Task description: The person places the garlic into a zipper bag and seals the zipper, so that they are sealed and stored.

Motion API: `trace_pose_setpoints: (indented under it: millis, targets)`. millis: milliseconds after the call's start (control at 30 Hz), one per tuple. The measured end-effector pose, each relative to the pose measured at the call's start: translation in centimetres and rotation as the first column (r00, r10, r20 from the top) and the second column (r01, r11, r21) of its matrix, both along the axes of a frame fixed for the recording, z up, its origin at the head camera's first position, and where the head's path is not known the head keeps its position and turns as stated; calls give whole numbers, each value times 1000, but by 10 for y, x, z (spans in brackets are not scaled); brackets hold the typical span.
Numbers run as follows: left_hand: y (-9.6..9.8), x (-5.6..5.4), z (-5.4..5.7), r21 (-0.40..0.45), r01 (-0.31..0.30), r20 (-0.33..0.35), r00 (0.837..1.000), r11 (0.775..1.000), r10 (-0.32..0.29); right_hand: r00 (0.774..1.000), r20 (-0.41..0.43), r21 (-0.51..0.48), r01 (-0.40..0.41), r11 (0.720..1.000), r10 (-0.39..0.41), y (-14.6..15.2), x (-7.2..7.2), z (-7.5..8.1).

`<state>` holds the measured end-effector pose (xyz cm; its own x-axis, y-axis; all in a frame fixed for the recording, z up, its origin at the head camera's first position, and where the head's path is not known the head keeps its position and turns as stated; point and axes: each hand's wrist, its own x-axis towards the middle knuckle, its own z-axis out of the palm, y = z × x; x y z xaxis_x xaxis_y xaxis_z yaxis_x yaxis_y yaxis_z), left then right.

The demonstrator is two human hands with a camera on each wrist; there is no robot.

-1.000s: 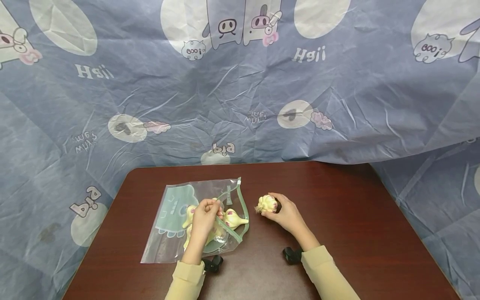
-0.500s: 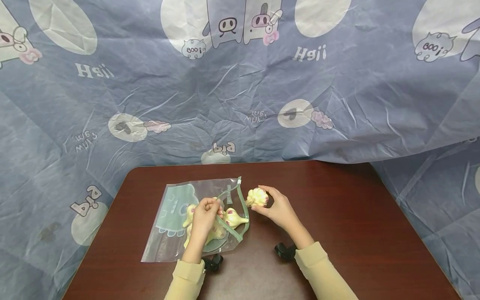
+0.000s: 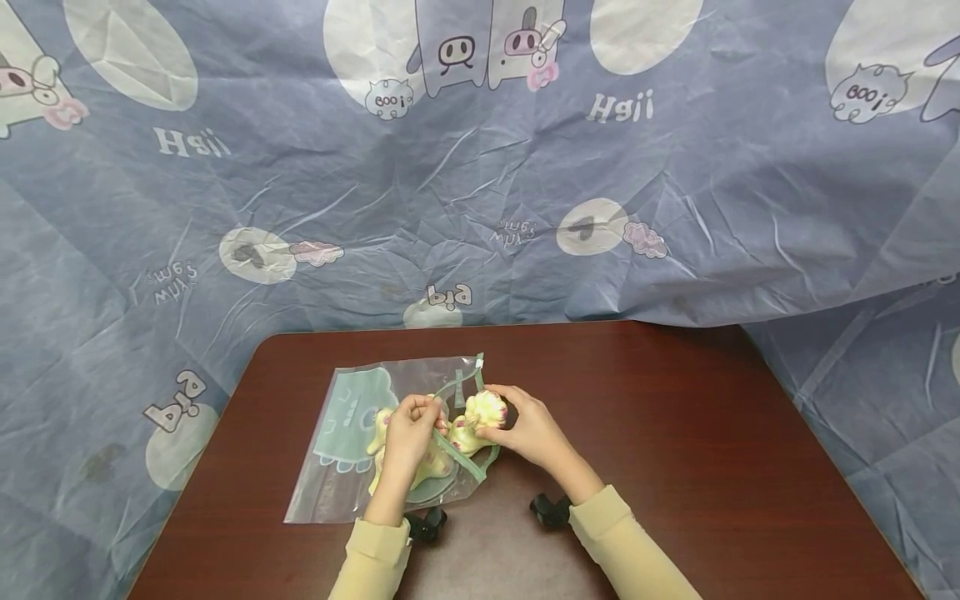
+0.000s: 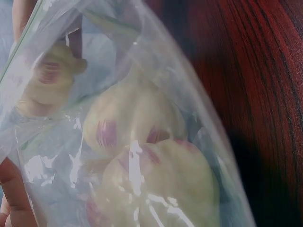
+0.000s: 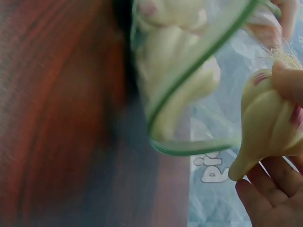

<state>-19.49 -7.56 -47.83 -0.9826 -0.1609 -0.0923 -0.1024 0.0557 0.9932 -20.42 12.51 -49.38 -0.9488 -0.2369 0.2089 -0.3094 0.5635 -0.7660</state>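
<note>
In the head view my left hand point(image 3: 408, 429) pinches the green-edged mouth of a clear zip bag point(image 3: 311, 492) and keeps it spread. Several garlic bulbs point(image 4: 135, 113) lie inside, seen through the plastic in the left wrist view. My right hand point(image 3: 536, 429) grips another garlic bulb point(image 3: 487, 409) between thumb and fingers, right at the bag's opening. There it overlaps a bulb point(image 3: 463, 437) near the mouth. The right wrist view shows the held garlic bulb point(image 5: 267, 113) with its roots upward and its stem downward, beside the green zip strip point(image 5: 194, 75).
The bag lies on a dark red-brown table point(image 3: 675, 450). A blue printed cloth point(image 3: 420, 183) hangs behind the table and down its sides. Black wrist cameras point(image 3: 551, 510) sit under both wrists.
My right hand has moved left with its garlic bulb, from beside the bag to its mouth. The left hand and the bag have stayed nearly still.
</note>
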Motion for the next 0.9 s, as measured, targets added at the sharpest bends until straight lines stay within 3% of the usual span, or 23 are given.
trace_pose_setpoints:
  millis: [200, 400, 900]
  targets:
    - [1, 0, 0, -7, -1, -1, 1000, 1000, 1, 999, 6, 26, -49, 998, 49, -5, 5, -11]
    - [1, 1, 2, -5, 6, 20, 1000, 1000, -6, 998, 43, 7, -47, 999, 47, -9, 8, -16]
    - [2, 1, 3, 7, -2, 6, 1000, 1000, 2, 979, 178, -162, -67, 984, 96, -22, -1, -26]
